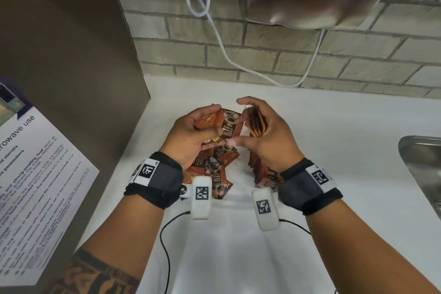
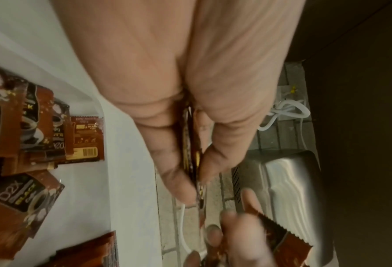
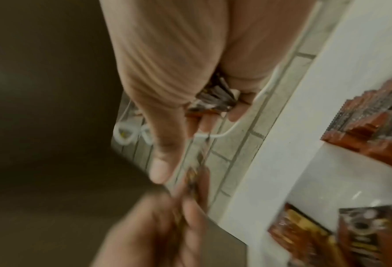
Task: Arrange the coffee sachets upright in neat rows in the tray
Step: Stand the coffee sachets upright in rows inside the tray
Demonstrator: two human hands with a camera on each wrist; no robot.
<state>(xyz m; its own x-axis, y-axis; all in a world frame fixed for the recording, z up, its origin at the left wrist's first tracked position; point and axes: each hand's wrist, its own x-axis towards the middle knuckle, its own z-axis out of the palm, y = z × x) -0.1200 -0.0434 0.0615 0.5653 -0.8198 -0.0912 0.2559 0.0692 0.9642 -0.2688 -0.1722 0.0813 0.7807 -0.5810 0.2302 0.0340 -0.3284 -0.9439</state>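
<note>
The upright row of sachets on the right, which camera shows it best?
The right wrist view: the upright row shows its serrated edges. The head view shows it partly behind the right hand. The left wrist view misses it.

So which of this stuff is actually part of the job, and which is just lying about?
Part of the job:
- left hand holding sachets
- right hand holding a sachet stack
- loose sachets
- upright row
- white tray

Lying about:
- white cable
- sink
- microwave notice

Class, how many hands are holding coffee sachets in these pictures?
2: the left hand grips sachets over the loose pile; the right hand holds a stacked bundle.
</note>
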